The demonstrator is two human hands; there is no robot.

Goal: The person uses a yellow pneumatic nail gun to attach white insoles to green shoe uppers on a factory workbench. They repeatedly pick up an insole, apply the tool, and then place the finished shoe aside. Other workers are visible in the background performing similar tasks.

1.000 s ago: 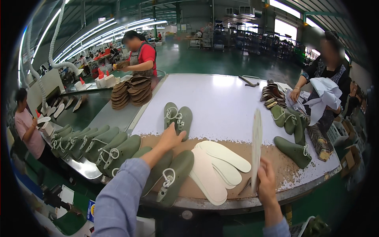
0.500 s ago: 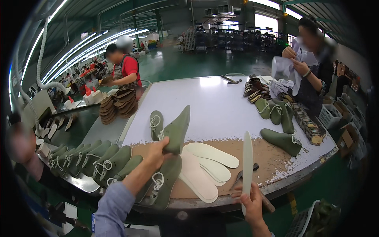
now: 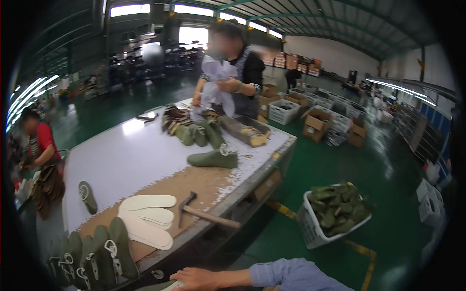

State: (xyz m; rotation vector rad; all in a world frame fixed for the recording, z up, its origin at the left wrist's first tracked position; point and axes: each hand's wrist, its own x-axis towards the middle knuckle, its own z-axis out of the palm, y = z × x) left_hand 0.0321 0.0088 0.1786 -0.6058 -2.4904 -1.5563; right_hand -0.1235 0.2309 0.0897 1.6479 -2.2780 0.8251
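Observation:
At the lower edge, my right hand (image 3: 198, 279) has its fingers curled over a pale insole (image 3: 174, 286). The insole lies against a green shoe last (image 3: 154, 287), and most of both is cut off by the frame. My left hand is out of view. Beyond the hand, a fan of cream insoles (image 3: 145, 220) rests on the table's brown board. Beside them lies a hammer (image 3: 208, 216), its wooden handle jutting over the table edge. Several green lasts with white cord loops (image 3: 99, 254) stand in a row at the left.
One last (image 3: 213, 159) lies farther along the white table (image 3: 121, 150); another (image 3: 87, 196) is at left. A white basket of green lasts (image 3: 310, 228) stands on the floor at right. Across the table a co-worker (image 3: 242, 72) handles white material. Another person (image 3: 43, 140) works at far left.
My view has swung to the right. Both hands were raised over the table, left with a last, right with an insole; now only the right shows, low at the frame's edge.

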